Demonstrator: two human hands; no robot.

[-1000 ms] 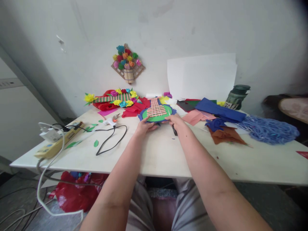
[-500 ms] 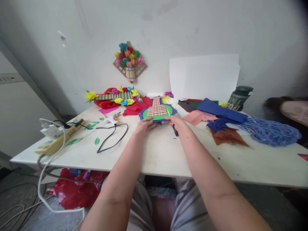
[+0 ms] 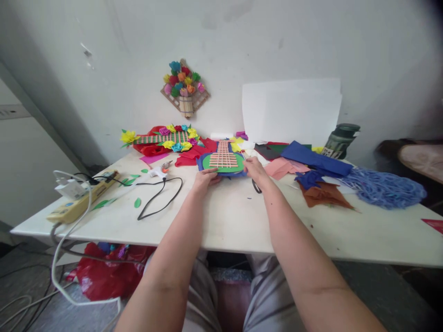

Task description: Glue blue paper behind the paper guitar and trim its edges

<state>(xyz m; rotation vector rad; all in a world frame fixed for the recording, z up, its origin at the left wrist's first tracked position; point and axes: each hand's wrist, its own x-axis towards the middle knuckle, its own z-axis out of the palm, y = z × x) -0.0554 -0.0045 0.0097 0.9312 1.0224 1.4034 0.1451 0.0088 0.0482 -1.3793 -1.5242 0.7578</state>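
Note:
A craft piece [image 3: 223, 161], a green and blue paper disc with a lattice of thin wooden sticks on it, is held just above the white table [image 3: 228, 216]. My left hand [image 3: 205, 178] grips its near left edge. My right hand [image 3: 255, 169] holds its right edge, and black scissor handles [image 3: 256, 186] show under that hand. Both forearms reach out from the bottom of the view.
A glue gun [image 3: 158, 172] with a black cord and a yellow power strip [image 3: 81, 201] lie at the left. Red, pink, blue and brown paper scraps [image 3: 313, 177] cover the right, beside a dark bottle [image 3: 338, 139]. A flower-decorated stick frame [image 3: 162, 139] lies at the back.
Both hands have shifted the craft piece slightly away and to the left. The right hand has moved up along its right edge.

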